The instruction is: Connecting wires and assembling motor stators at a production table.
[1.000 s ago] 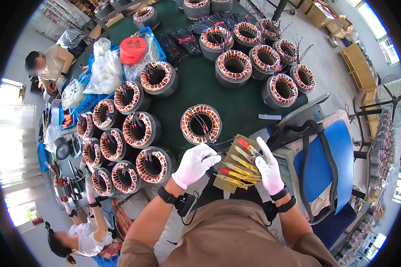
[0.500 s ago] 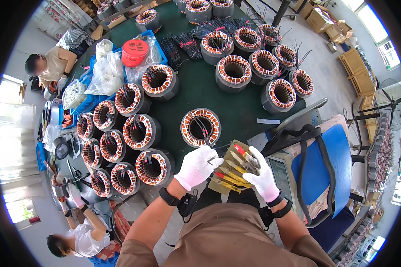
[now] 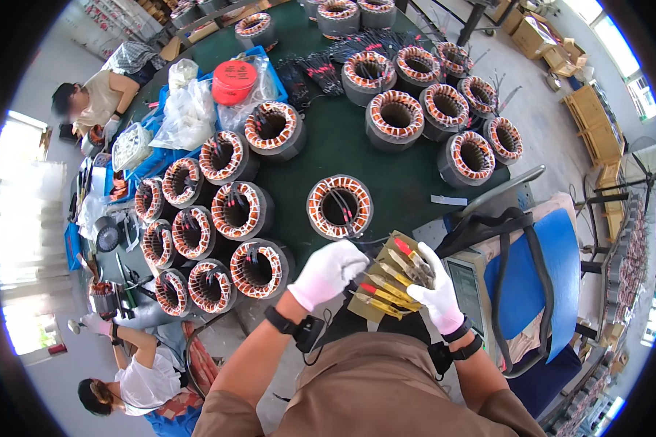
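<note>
My left hand (image 3: 328, 273), white-gloved, is closed with its fingertips at the left edge of a tan board (image 3: 368, 309); whatever it pinches is hidden. Over the board lie several slender yellow and red pieces (image 3: 390, 285) with greyish ends, their exact kind unclear. My right hand (image 3: 439, 291), also gloved, grips the greyish ends at the board's right side between thumb and fingers. Just beyond my left hand, a motor stator (image 3: 315, 207) with orange-and-white windings stands upright on the green table (image 3: 299, 182), dark red-tipped leads lying across its bore.
More stators stand at left (image 3: 259, 271) and far right (image 3: 395, 116). Blue bins (image 3: 277, 84) hold plastic bags and a red round container (image 3: 234, 81). Dark wire bundles (image 3: 321, 76) lie behind. A scale (image 3: 463, 284) and blue pad (image 3: 532, 269) are at right. Two people work at left.
The view has shifted slightly, so the table things sit farther right. My left hand's fingers have curled in more. My right hand still holds the greyish ends over the board.
</note>
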Tool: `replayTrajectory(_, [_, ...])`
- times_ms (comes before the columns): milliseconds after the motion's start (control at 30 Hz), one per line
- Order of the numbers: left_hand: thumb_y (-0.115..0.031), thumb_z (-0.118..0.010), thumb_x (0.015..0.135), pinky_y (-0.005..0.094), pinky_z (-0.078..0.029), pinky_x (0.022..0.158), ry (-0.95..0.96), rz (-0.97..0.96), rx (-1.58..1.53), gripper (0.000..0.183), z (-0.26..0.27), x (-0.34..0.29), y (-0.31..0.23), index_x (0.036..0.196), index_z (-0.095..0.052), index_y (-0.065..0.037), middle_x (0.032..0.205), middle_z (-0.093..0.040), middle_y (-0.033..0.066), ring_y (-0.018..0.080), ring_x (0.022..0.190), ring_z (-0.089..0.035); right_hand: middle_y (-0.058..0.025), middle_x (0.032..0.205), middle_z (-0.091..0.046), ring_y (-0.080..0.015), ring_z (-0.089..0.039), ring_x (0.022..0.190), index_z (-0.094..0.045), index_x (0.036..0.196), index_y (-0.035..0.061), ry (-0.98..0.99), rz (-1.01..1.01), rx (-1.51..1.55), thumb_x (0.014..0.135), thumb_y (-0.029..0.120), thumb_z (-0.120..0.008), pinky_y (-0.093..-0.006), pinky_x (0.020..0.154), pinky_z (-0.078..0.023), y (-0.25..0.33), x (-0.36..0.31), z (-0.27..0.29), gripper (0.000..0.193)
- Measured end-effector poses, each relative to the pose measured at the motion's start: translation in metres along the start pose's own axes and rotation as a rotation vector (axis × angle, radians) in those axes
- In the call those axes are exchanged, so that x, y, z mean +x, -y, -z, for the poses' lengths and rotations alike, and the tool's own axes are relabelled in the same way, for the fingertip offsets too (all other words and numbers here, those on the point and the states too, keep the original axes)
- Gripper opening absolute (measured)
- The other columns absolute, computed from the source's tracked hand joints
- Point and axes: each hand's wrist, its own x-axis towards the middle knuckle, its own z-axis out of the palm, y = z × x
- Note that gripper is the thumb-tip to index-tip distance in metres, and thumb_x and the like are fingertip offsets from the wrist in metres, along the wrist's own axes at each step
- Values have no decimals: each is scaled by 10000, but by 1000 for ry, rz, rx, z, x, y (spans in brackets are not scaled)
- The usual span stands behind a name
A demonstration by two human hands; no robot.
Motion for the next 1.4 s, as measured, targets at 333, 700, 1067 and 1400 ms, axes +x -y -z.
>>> replayTrajectory(333, [-165,-725,892,379,-581,859,-343,243,-204,496,2,-35,-10,1357,-611,-39,1194,-664,151,255,970,-709,-137,1538,-484,-262,-535,1381,-345,1586,-15,147,180,-145,880,127,-587,-420,1197,-408,16,5,-11,759])
replayTrajectory(700, [-291,-741,928,441,-585,723,142,503,-894,404,-72,-49,22,1113,-690,64,953,-746,158,306,831,-731,-129,1673,-360,-367,-379,1512,-192,1669,216,371,-278,1,942,133,-694,-628,1211,-309,59,18,-31,887])
replayTrajectory(1067, [-243,-684,1008,446,-629,830,90,515,-963,372,-65,-41,17,1255,-669,35,1114,-758,196,338,982,-756,-135,1645,-394,-358,-409,1489,-238,1644,181,568,-412,-146,954,169,-663,-602,1206,-325,35,59,-102,811])
replayTrajectory(1400, [-231,-682,1005,437,-637,834,73,543,-922,370,-56,-40,14,1261,-667,35,1143,-755,202,326,987,-759,-141,1620,-424,-350,-436,1467,-280,1622,149,631,-455,-157,965,202,-636,-579,1201,-339,23,65,-115,749])
